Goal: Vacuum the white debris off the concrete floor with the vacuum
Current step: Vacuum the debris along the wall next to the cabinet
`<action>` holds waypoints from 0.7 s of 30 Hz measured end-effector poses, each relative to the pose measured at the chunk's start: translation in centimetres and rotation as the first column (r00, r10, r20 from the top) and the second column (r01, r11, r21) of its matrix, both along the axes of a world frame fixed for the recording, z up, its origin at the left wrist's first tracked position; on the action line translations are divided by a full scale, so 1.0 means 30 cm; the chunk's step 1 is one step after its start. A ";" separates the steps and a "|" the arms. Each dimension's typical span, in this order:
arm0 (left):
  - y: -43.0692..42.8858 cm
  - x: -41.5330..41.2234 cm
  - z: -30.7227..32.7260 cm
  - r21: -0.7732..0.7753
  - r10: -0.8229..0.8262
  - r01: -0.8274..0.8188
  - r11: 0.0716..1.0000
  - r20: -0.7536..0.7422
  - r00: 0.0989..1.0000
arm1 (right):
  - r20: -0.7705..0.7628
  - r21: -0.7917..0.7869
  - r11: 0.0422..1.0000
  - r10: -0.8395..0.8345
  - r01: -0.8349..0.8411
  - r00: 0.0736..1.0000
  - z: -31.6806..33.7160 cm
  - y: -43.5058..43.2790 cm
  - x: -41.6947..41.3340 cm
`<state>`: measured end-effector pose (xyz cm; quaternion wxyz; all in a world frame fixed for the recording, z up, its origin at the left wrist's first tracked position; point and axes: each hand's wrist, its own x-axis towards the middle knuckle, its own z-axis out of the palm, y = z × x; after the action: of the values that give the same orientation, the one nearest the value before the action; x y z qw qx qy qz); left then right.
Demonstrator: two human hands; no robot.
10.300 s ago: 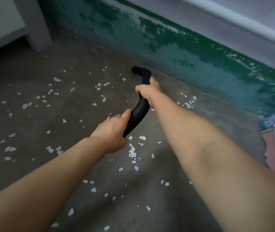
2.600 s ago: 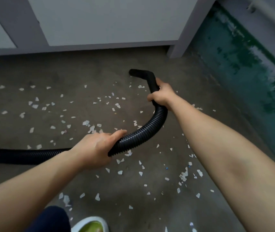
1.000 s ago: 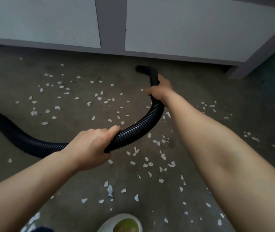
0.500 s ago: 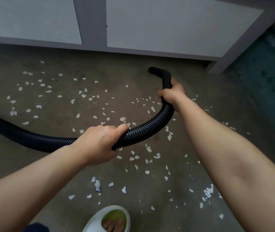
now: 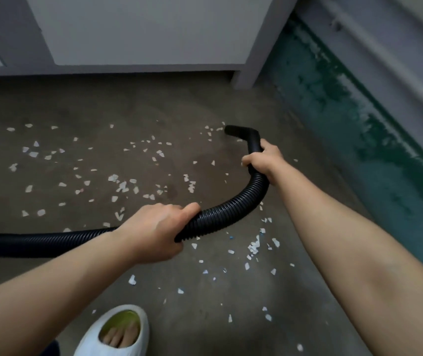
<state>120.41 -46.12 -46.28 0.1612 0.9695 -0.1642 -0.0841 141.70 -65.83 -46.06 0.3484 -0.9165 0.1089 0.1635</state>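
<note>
A black ribbed vacuum hose curves across the concrete floor from the left edge up to a bent black nozzle. My right hand grips the hose just behind the nozzle. My left hand grips the hose further back, thumb on top. The nozzle mouth points left, low over the floor, close to a few white chips. White debris lies scattered over the floor's left and middle, with another cluster under my right forearm.
A grey-white cabinet stands along the back, its leg at the corner. A green-painted wall base runs down the right. My foot in a white slipper is at the bottom.
The view has swung right, so the cabinet leg and green wall show more. The nozzle and my right hand have moved right toward the corner; both hands keep their grip on the hose.
</note>
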 end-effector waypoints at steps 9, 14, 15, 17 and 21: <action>-0.029 0.042 0.003 -0.027 -0.036 0.035 0.999 -0.037 0.999 | -0.003 0.015 0.999 0.052 -0.052 0.999 -0.022 -0.046 0.051; 0.012 0.110 0.124 0.012 -0.087 0.089 0.996 -0.125 0.988 | -0.140 0.108 0.991 -0.066 0.081 0.988 0.005 -0.048 0.043; 0.020 0.123 0.148 0.023 -0.089 0.093 0.995 -0.131 0.987 | -0.169 0.152 0.980 -0.103 0.129 0.980 0.013 -0.051 0.043; 0.034 0.151 0.191 0.051 -0.083 0.092 0.995 -0.159 0.984 | -0.258 0.206 0.948 -0.188 0.244 0.948 0.041 -0.047 0.048; 0.043 0.206 0.269 0.095 0.002 0.017 0.995 -0.190 0.982 | -0.351 0.200 0.836 -0.426 0.511 0.834 0.086 -0.001 0.032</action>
<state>126.58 -44.83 -38.21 0.1288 0.9630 -0.1476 -0.1848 142.65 -65.86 -43.49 0.4866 -0.7661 0.3578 0.2196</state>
